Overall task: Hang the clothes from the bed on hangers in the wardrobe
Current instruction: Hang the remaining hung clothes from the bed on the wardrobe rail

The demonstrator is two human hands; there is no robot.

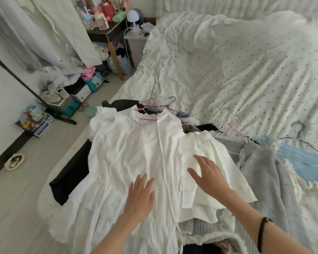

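White blouse (136, 153) lies under our spread fingers (147, 182); lifted carelessly, we judge it slips off its pink hanger (148, 118).

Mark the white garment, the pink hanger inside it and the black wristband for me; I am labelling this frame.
white garment (136, 153): head view, on its front panel.
pink hanger (148, 119): head view, on the bar showing at the neckline.
black wristband (262, 230): head view, on the band.

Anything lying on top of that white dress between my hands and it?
Nothing visible does. The white cotton dress lies topmost on the bed's clothes pile, with the left hand and right hand open directly over it.
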